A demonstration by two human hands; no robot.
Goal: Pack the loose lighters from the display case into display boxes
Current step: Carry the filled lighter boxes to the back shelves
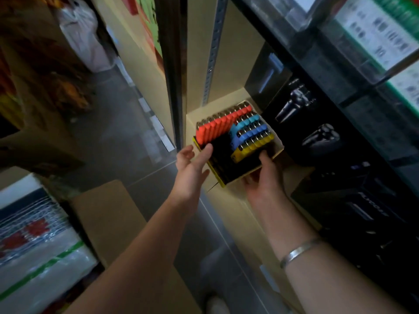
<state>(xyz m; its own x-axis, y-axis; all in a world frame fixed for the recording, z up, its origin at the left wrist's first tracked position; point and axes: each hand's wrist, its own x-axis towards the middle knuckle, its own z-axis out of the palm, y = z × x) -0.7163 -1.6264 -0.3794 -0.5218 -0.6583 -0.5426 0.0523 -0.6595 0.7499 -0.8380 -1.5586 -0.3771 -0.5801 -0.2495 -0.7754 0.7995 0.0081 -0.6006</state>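
Here your right hand (264, 177) grips the near edge of the box (254, 171), thumb hooked over the rim and fingers curled beneath it, on the cream shelf (229, 105). Your left hand (192, 168) is beside the box's left corner with fingers straight and spread, fingertips just at the edge; whether they touch it you cannot tell. Inside the box the lighters (226, 123) stand in rows: red along the far side, then light blue, darker blue and yellow toward you, with a dark gap on the left. A silver bracelet (299, 252) circles your right wrist. Black boxes (317, 123) stand just right of the box.
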